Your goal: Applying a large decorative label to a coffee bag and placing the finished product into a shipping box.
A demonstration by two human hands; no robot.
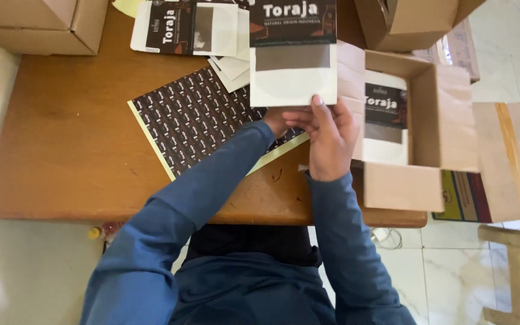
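Both my hands hold a flat white pouch with a black label and a grey window, raised above the wooden table. My right hand grips its lower edge with a thumb on the front. My left hand is mostly hidden behind the right one, under the pouch's bottom. A sheet of small dark stickers on pale backing lies just left of my hands. An open cardboard box stands to the right, with a similar pouch upright inside.
More pouches lie stacked at the table's far edge. Cardboard boxes sit at the far left and far right. A wooden stool stands on the tiled floor at right. A printed carton lies under the open box's flap.
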